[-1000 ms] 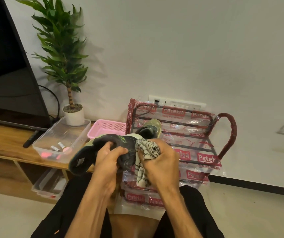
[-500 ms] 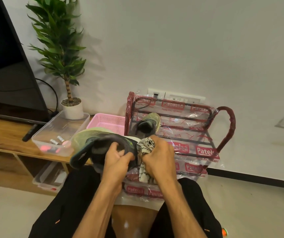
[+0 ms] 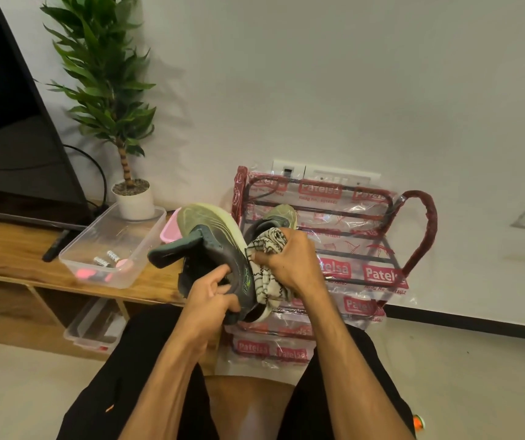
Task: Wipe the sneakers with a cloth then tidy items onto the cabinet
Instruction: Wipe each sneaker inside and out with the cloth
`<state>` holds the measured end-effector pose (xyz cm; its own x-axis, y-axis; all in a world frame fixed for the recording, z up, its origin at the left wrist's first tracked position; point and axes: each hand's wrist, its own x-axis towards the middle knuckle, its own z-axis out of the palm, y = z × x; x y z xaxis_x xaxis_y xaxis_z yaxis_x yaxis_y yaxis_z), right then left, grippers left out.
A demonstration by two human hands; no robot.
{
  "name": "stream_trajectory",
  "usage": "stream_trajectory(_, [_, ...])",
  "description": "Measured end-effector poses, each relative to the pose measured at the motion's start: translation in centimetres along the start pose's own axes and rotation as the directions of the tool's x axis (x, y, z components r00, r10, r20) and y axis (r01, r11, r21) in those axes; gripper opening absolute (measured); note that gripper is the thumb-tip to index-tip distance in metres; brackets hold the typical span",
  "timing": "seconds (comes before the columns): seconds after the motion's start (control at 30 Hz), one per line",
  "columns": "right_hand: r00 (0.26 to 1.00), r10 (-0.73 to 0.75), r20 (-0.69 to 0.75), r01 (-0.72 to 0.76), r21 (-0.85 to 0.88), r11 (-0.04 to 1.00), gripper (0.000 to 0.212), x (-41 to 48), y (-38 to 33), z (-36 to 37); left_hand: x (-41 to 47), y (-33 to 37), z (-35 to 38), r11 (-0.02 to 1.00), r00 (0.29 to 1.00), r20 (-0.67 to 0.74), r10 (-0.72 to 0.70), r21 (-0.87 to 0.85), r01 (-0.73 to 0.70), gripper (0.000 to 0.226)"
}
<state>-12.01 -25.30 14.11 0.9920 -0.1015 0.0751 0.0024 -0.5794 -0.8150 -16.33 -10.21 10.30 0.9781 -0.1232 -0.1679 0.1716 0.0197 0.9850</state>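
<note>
My left hand (image 3: 212,296) grips a dark grey sneaker (image 3: 210,246) with a pale green sole, tilted so the sole faces up and left. My right hand (image 3: 289,262) holds a bunched white cloth with black pattern (image 3: 267,271) pressed against the sneaker's side. A second sneaker (image 3: 278,217) sits on the upper shelf of the red plastic-wrapped shoe rack (image 3: 413,230), partly hidden behind my right hand. The wooden cabinet (image 3: 10,249) stretches to the left.
On the cabinet stand a clear plastic box (image 3: 140,239) holding small items, a pink basket (image 3: 169,231) mostly hidden by the sneaker, a potted plant (image 3: 134,201) and a television (image 3: 7,138). Another clear container (image 3: 89,328) lies under the cabinet. My knees fill the bottom.
The sneaker has been turned in my left hand, its green sole now facing up, and the cloth in my right hand has shifted along its side.
</note>
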Motion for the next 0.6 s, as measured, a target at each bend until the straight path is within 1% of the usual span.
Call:
stream_trajectory(0.17, [0.999, -0.042, 0.03, 0.045, -0.098, 0.994, 0.022, -1.1, -0.1, 0.5, 0.1, -0.3, -0.1, 0.996, 0.997, -0.07, -0.03, -0.081, 0.024, 0.07])
stream_trajectory(0.23, [0.996, -0.09, 0.018, 0.092, -0.138, 0.986, 0.019, -2.3, -0.1, 0.5, 0.1, -0.3, 0.1, 0.991, 0.992, -0.12, -0.044, -0.129, 0.029, 0.066])
stream_trajectory(0.37, [0.991, -0.132, 0.011, 0.133, -0.139, 0.981, 0.014, -4.1, 0.2, -0.2, 0.3, 0.3, 0.5, 0.968, 0.984, -0.17, -0.051, -0.25, 0.007, 0.056])
stream_trajectory(0.53, [0.989, -0.141, 0.037, 0.145, -0.16, 0.976, 0.013, -4.9, 1.0, -1.0, 1.0, 0.8, -0.2, 0.911, 0.984, -0.177, -0.023, -0.41, -0.052, 0.037])
stream_trajectory(0.6, [0.992, -0.106, 0.067, 0.117, -0.185, 0.976, 0.013, -5.3, 2.0, -0.7, 1.2, 1.3, -0.8, 0.849, 0.985, -0.17, -0.022, -0.524, -0.071, 0.038])
